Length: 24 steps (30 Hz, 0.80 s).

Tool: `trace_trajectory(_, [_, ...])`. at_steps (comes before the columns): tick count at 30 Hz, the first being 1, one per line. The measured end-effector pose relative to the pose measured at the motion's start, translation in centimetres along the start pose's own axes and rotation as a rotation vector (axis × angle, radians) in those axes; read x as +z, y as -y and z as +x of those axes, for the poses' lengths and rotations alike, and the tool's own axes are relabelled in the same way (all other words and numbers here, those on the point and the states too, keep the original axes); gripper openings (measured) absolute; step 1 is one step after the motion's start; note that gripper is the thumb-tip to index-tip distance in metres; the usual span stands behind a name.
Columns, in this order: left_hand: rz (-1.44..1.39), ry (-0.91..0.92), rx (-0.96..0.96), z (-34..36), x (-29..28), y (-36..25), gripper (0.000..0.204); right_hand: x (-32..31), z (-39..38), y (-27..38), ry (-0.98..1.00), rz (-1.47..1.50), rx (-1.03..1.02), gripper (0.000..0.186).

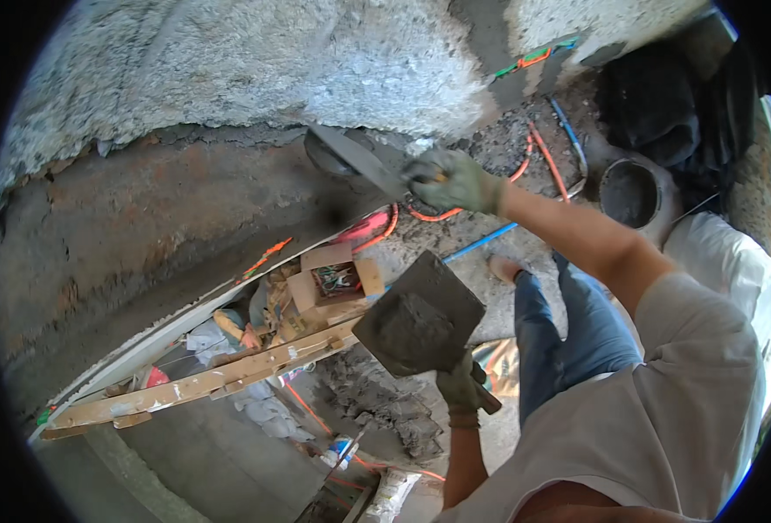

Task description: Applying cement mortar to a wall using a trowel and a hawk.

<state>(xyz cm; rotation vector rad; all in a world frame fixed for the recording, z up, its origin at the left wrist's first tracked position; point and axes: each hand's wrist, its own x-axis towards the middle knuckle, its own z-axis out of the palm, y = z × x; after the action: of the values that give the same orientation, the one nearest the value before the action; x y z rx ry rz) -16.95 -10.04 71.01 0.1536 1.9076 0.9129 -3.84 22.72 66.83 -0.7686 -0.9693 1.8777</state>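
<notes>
R hand point(446, 180) grips trowel point(356, 161) nr wall point(124, 209); L hand point(460, 383) clasps hawk point(436, 275) w/ mortar point(416, 327). Plank point(198, 388), open box point(303, 291), blue hose point(481, 241) nearby.

Head cam: left fisheye of the worn pair, aimed steeply down past the wearer's pale grey short-sleeved T-shirt point(612, 427). Close range: green-gloved right hand point(459, 182) and green-gloved left hand point(460, 388) near mid-frame, rough whitish wall point(254, 65) along top.

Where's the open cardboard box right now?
In the head view, the open cardboard box sits just left of centre, above and left of the square mortar board in the left hand.
</notes>
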Motion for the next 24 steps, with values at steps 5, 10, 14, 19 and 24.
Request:
trace_trajectory(5, [-0.037, -0.104, -0.064, -1.7, -0.9, 1.8, 0.012, 0.6, 7.7, -8.6, 0.019, 0.089, 0.036, 0.02])
trace_trajectory(10, [-0.097, -0.078, -0.043, -1.6, -0.8, 1.2, 0.011, 3.8, 4.4, -5.6, -0.002, -0.517, -0.164, 0.028])
trace_trajectory(14, [-0.122, -0.056, -0.042, -1.6, 0.1, -1.2, 0.009, 8.3, -0.5, 1.6, 0.028, -0.422, 0.059, 0.027])
trace_trajectory(19, [-0.102, 0.034, 0.05, -2.1, 0.9, -4.2, 0.011, 7.4, -3.7, 6.5, -0.045, 0.197, 0.596, 0.032])
trace_trajectory(24, [-0.106, -0.051, 0.045, -3.7, 2.3, -5.0, 0.022, 4.9, 1.5, 6.1, 0.122, 0.558, 0.698, 0.026])
